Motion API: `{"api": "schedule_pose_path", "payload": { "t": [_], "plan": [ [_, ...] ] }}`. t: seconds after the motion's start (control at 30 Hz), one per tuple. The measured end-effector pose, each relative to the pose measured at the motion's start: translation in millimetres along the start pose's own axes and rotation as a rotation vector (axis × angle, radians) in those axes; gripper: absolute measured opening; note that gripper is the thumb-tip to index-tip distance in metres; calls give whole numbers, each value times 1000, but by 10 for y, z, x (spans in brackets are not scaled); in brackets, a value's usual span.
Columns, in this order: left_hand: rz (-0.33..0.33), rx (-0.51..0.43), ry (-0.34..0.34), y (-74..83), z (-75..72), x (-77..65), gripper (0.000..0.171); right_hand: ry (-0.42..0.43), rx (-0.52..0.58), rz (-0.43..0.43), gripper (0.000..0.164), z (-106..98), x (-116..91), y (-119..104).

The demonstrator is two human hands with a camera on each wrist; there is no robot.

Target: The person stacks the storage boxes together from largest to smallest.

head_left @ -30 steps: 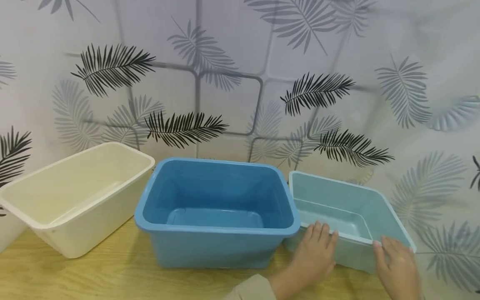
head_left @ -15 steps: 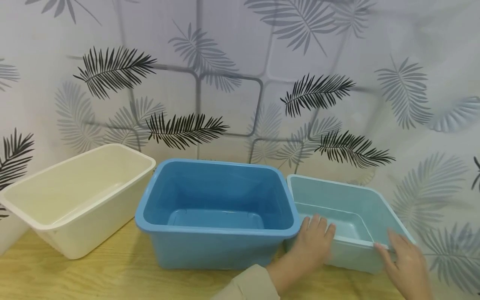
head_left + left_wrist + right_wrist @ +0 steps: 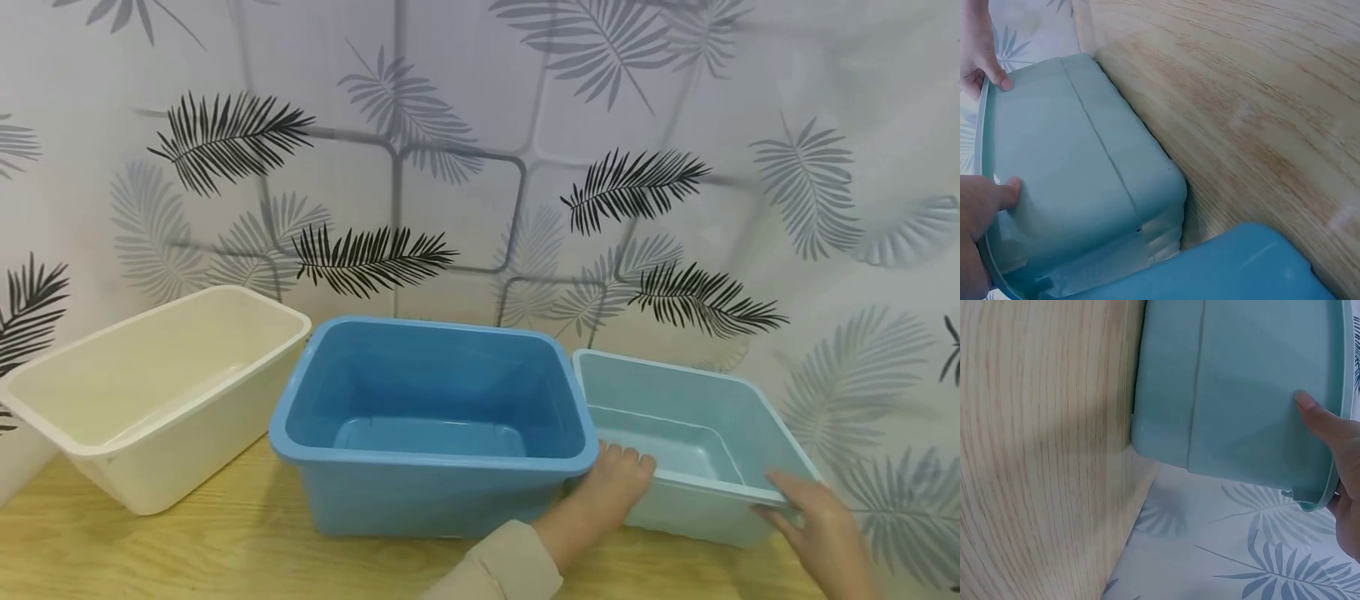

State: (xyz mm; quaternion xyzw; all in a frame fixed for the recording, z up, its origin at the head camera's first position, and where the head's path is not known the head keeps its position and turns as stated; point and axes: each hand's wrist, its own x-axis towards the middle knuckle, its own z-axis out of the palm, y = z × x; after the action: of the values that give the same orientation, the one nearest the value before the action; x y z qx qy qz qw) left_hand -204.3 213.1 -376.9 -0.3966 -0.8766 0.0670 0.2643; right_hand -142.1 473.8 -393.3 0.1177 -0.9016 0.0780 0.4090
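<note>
A pale teal plastic tub point(image 3: 675, 442) stands at the right on the table. My left hand point(image 3: 611, 485) holds its front rim near the left corner, beside the blue tub. The left wrist view shows that hand's thumb point(image 3: 1010, 190) against the outer wall. At the front right corner my right hand point(image 3: 821, 521) grips the rim. Its thumb point(image 3: 1313, 412) presses the outside in the right wrist view, and its fingers go over the rim, partly hidden.
A larger blue tub point(image 3: 442, 500) stands in the middle, close against the teal one. A cream tub point(image 3: 195, 425) sits at an angle on the left. Behind them hangs a leaf-patterned sheet point(image 3: 465, 108). All three stand on a wood-grain table point(image 3: 240, 550).
My left hand has slid left along the teal tub's front rim, toward the blue tub. My right hand has shifted right to the corner. The teal tub has hardly moved.
</note>
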Motion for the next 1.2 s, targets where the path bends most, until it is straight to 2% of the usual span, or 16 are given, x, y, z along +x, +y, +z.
{"api": "schedule_pose_path", "payload": {
  "t": [0.1,0.27,0.47,0.57,0.7,0.83,0.9,1.07,1.1,1.2],
  "plan": [
    [-9,-50,-47,10,-34,34,20,5,-50,11,72,-35,-2,-10],
    [-38,-123,-83,28,-76,77,11,-28,-105,29,65,-91,-24,-23],
    [-54,-98,2,45,-102,66,11,15,-131,28,83,-97,-29,-11],
    [-55,-71,49,54,-129,67,13,11,-135,39,84,-119,-26,-8],
    [-45,-50,77,62,-175,85,14,-7,-139,50,85,-160,-7,-3],
    [-45,-42,91,64,-221,110,16,-2,-151,49,88,-222,28,2],
    [-52,-44,88,63,-243,121,17,-18,-151,64,76,-261,47,-3],
    [-75,-48,49,50,-301,139,18,-49,-133,95,74,-323,102,-22],
    [-76,-49,45,47,-309,141,18,-46,-133,91,84,-328,111,-23],
    [-76,-54,40,38,-348,144,18,-51,-132,95,85,-359,133,-34]
  ]
}}
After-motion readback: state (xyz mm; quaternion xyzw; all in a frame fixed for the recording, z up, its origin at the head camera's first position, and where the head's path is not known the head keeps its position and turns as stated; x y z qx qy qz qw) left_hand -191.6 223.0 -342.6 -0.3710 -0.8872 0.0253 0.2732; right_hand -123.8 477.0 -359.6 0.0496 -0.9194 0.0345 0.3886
